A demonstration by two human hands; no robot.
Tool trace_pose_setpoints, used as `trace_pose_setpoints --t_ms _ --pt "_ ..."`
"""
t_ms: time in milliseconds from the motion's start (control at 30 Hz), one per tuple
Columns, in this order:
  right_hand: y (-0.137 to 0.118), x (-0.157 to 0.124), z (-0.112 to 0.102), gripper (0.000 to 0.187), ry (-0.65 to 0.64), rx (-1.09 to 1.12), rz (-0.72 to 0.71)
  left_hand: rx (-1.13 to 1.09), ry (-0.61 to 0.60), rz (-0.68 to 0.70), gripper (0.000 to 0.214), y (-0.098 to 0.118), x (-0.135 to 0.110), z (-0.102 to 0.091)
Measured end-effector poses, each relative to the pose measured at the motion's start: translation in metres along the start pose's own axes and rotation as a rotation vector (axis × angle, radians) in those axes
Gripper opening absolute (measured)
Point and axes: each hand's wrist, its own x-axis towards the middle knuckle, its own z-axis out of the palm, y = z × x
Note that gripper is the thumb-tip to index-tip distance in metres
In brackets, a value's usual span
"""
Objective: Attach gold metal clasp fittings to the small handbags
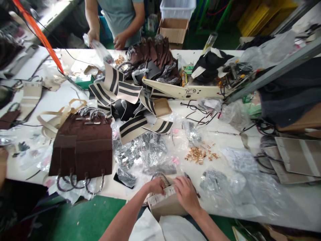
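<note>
Head view: at 6 o'clock, at the near edge of the table (60, 98), both hands hold a tan piece (163, 203). The left hand (156, 186) grips its top left corner, and the right hand (187, 196) curls over its top. Gold bits (197, 155) lie at 1 o'clock from the hands, and brown pieces (85, 144) at 10 o'clock.

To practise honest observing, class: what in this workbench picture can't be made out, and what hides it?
Head view:
- Beige panel: partly covered by the left hand and right hand.
- Gold fittings: too small to tell their shape.
- Clear bags: contents lost in glare and creases.
- Person opposite: cut off by the top edge.
</note>
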Motion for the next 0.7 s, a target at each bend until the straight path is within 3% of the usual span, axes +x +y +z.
trace_pose_setpoints --t_ms 200,300,433,567,633,700 --pt "-0.007 -0.056 0.033 0.029 -0.148 0.128 0.072 0.019 0.012 -0.042 0.016 0.003 -0.002 0.001" --pt "-0.002 -0.064 0.042 0.042 -0.182 0.138 0.154 0.011 0.010 -0.025 0.019 0.003 -0.002 -0.001" --pt "0.007 -0.067 0.049 0.049 -0.191 0.076 0.128 0.005 0.010 0.012 0.022 0.005 -0.004 0.000" --pt "0.020 -0.075 0.068 0.044 -0.082 -0.024 0.014 0.019 0.033 0.025 0.025 0.000 -0.005 0.010" --pt "0.030 -0.081 0.086 0.034 0.047 -0.114 -0.069 -0.021 0.161 -0.008 0.026 -0.005 -0.003 0.016" --pt "0.040 -0.088 0.107 0.027 0.148 -0.217 -0.089 -0.058 0.198 -0.031 0.026 -0.011 0.003 0.019"
